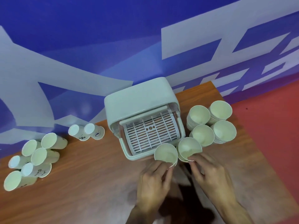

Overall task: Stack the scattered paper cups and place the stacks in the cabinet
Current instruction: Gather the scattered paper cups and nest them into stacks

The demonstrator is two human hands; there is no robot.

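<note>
**Two cup stacks held before the open cabinet**

The left hand [153, 178] grips one cup stack [165, 153] by its lower rim, fingers [169, 170] curled round it. The right hand [210, 173] pinches a second cup stack [188, 147] beside it. Both stacks hang just in front of the cabinet [139, 97], whose slotted tray [150, 135] is exposed. Four upright stacks [203, 135] stand to its right. Loose cups [38, 156] lie scattered on the surface [90, 175], far left.

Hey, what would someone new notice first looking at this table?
In front of the open pale-green plastic cabinet, the left hand grips one pale paper cup stack and the right hand a second stack. Four upright cup stacks stand right of the cabinet; loose cups lie scattered at far left.
</note>
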